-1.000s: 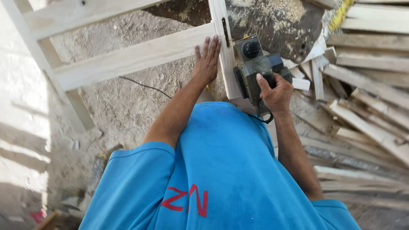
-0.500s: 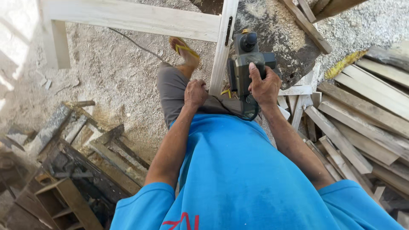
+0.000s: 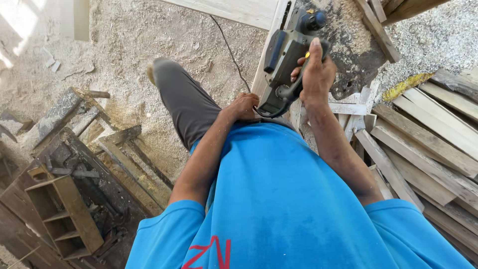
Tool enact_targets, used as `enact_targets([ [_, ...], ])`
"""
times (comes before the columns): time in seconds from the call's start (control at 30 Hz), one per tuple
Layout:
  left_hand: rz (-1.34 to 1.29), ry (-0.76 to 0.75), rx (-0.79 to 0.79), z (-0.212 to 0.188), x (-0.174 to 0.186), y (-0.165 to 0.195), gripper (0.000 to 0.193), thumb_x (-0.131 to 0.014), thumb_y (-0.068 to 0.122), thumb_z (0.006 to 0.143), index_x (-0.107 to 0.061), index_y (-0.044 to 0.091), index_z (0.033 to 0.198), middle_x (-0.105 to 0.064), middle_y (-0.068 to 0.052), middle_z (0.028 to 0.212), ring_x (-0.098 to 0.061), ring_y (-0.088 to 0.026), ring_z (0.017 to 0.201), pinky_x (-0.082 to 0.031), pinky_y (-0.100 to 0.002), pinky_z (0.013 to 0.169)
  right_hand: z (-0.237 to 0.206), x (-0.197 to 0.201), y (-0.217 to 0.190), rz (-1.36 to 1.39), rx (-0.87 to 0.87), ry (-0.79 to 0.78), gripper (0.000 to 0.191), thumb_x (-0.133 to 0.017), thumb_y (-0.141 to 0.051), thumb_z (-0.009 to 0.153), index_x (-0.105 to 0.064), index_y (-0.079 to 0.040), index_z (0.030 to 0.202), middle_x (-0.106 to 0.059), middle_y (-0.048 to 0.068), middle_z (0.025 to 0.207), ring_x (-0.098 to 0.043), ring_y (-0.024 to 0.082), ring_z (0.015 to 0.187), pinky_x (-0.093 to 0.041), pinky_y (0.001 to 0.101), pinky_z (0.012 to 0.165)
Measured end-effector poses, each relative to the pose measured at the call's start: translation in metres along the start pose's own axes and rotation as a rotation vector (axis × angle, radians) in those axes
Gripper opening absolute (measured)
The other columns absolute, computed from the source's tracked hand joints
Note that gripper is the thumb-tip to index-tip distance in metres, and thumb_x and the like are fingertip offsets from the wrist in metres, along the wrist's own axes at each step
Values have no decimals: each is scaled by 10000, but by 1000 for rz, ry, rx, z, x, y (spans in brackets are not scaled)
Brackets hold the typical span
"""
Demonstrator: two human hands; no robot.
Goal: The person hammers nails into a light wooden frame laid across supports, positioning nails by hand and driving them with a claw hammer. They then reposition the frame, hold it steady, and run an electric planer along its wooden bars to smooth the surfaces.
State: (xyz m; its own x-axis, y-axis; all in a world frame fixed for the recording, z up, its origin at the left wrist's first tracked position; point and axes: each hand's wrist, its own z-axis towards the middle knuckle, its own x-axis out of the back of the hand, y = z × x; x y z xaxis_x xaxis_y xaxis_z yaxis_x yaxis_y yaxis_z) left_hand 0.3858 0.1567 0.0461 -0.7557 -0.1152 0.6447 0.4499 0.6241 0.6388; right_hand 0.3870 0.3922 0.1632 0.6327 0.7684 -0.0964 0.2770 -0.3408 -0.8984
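No packages, signs or screens show anywhere in view. The only label-like thing is a dark blue, long rectangular panel [image 3: 274, 51] on the left side of the grey power planer [image 3: 286, 60], running lengthwise along the tool's body; whether it carries print cannot be told. Well below the planer, at the bottom edge of the view, a red printed mark [image 3: 206, 254] stands on the blue shirt [image 3: 289, 199], made of angular strokes and cut off by the frame.
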Motion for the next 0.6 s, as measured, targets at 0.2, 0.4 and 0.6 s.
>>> enact_targets([
  [0.2, -11, 25, 373, -26, 35, -30, 91, -696, 215, 860, -763, 170, 902, -691, -98, 1033, -612, -257, 1034, -474, -448, 924, 4, -16, -11, 2, -57, -34, 452, -624, -454, 1041, -614, -7, 974, -631, 74, 755, -654, 130, 507, -586, 311, 436],
  [0.4, 211, 621, 143, -75, 100, -86, 77, -672, 164, 796, -667, 92, 769, -649, -87, 828, -593, -258, 904, -461, -475, 915, 7, -29, -42, -485, 85, -219, 437, -693, -438, 1047, -666, -15, 939, -673, 56, 746, -630, 115, 499, -511, 289, 432],
  [0.6, 247, 462, 419, -110, 112, -126, 124, -669, 160, 741, -736, 56, 756, -706, -186, 759, -653, -364, 793, -486, -496, 902, -9, -11, -62, -886, 214, -272, 518, -740, -487, 1081, -714, -8, 884, -656, 90, 675, -652, 134, 557, -503, 281, 508],
])
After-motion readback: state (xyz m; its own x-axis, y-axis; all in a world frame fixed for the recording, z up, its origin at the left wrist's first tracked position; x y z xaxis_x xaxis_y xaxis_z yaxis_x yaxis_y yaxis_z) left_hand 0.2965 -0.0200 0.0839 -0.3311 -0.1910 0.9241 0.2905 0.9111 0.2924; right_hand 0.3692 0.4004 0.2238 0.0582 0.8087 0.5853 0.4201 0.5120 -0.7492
